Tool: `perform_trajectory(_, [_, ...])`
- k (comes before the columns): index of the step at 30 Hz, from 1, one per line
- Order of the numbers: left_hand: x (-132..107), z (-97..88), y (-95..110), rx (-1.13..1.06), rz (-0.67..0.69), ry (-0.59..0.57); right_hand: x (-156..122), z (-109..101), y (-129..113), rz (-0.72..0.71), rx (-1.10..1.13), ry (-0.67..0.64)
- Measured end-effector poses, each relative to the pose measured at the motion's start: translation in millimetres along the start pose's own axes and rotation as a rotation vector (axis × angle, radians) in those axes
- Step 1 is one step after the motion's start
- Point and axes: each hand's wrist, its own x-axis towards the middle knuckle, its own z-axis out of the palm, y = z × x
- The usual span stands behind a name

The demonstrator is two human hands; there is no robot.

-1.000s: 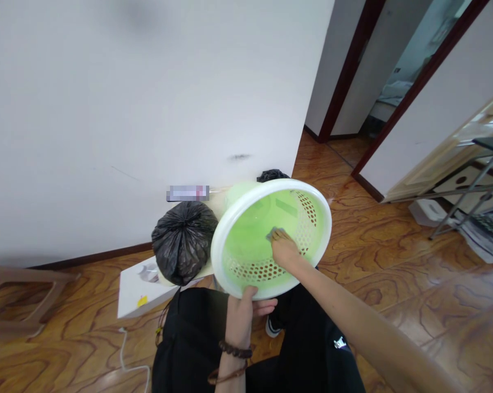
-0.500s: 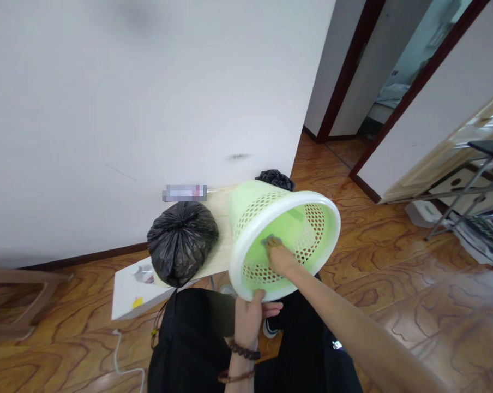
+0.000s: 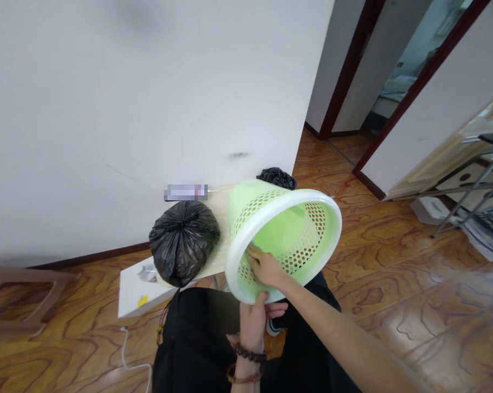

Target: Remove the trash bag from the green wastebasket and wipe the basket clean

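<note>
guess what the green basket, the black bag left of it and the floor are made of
Green basket: probably moulded plastic, smooth, slightly glossy, evenly perforated. Black bag: likely thin plastic film, shiny and creased. Floor: wood or wood-look laminate; glossy, with dark wavy grain, can't tell which.

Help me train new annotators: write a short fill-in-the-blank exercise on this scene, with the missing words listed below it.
1. The hand holding the basket by its rim is the person's ____ one.
2. The right hand is ____ (opposite of outside) the basket.
3. The basket's body is green, while its rim is coloured ____.
4. The tied plastic bag left of the basket in the picture is coloured ____.

Missing words: left; inside; white; black
</note>
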Motion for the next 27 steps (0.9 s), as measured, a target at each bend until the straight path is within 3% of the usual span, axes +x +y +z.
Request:
perform_trajectory(3, [1,-4.3,-1,-0.057,0.012,0.001,0,-6,8,-0.032,-0.076,-0.039])
perform_trajectory(6, [1,-3.7,1,-0.074,0.011,0.014,5,-14,23,0.141,-0.253,0.007])
perform_trajectory(8, [1,0.5,2,-0.047,-0.005,0.022,11,-11,18,0.212,-0.221,0.024])
perform_trajectory(13, [-1,4.3,8,-0.032,-0.054,0.044,18,10,-18,0.033,0.146,0.05])
perform_trajectory(16, [-2,-0.4,10,-0.077,-0.011,0.035,11,2,-4,-0.022,0.034,-0.002])
perform_trajectory(20, [-1,1.2,5,-0.055,0.002,0.033,6,-12,16,0.174,-0.19,0.004])
perform_trajectory(22, [-1,5.1,2,-0.026,-0.01,0.034,5,-11,8,0.169,-0.082,0.004])
perform_trajectory(24, [0,7.0,2,-0.006,-0.02,0.043,4,-5,-4,0.076,0.085,0.011])
perform_trajectory(27, [-2,2.3,13,0.087,-0.021,0.036,-1,0,-12,-0.018,0.181,0.019])
